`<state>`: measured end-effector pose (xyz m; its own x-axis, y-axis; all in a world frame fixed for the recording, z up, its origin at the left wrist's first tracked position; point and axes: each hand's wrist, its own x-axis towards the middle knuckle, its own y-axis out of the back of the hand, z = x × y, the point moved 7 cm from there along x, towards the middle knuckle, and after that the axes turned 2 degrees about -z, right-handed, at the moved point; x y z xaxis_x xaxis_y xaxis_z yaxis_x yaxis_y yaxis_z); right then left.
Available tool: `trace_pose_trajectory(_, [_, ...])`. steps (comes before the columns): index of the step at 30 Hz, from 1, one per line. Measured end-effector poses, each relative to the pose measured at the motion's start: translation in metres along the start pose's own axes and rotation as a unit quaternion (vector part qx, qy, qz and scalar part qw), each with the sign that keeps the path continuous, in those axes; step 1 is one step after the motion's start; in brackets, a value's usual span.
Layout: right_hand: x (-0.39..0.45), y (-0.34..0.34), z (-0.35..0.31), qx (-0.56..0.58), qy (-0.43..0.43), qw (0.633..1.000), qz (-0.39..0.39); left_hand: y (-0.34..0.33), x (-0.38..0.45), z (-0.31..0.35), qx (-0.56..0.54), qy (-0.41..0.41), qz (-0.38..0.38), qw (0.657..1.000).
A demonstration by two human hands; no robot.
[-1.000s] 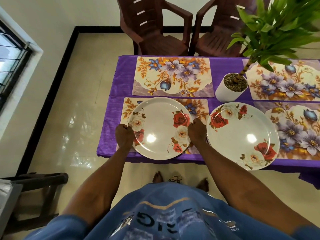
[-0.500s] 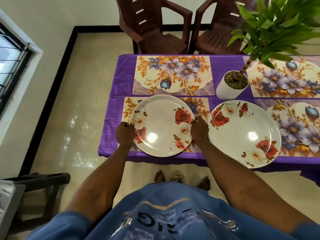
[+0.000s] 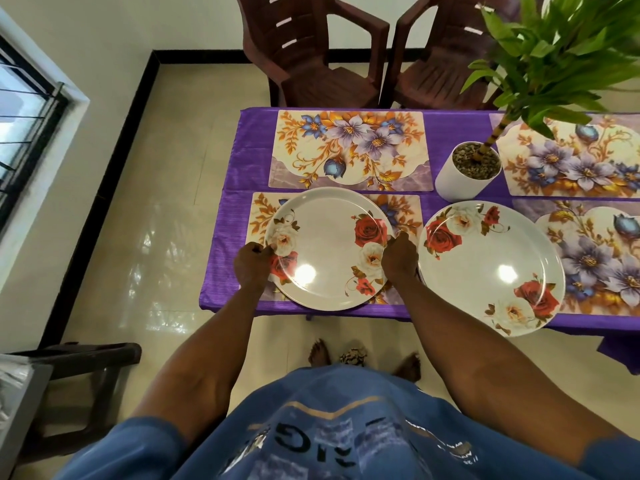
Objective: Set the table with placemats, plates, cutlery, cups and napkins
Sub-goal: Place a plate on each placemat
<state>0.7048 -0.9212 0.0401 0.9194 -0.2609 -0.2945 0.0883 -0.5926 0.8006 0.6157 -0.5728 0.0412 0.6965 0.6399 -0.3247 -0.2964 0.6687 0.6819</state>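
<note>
Plate (image 3: 329,249), round and white with red and cream roses at either side, lies flat on the near-left placemat (image 3: 403,211), its near rim close to the table's front edge. Left hand (image 3: 251,266) and right hand (image 3: 398,258) pinch its opposite rims. Just right lies a second plate (image 3: 491,268), overhanging the purple tablecloth (image 3: 228,271).

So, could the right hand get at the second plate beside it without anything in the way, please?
Probably yes: the right hand grips the first plate right beside the second plate, whose near rim overhangs the table edge, with nothing between them. It must let go first.
</note>
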Motion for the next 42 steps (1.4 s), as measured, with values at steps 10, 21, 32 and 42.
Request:
trace_pose_trajectory(10, [-0.005,0.004,0.005,-0.027,-0.030,0.999,0.009,-0.006,0.003,-0.003,-0.016,-0.011,-0.015,1.000])
trace_pose_trajectory(21, [-0.019,0.017,-0.006,-0.067,-0.001,0.997,0.034,-0.006,-0.011,0.006,0.001,-0.014,0.039,0.999])
trace_pose_trajectory(32, [-0.025,0.069,0.020,-0.099,0.196,0.971,0.092,-0.098,-0.116,0.112,0.032,-0.249,0.029,0.967])
trace_pose_trajectory(42, [0.028,0.187,0.164,-0.115,0.150,0.973,0.130,-0.236,-0.226,0.195,0.068,-0.263,-0.054,0.961])
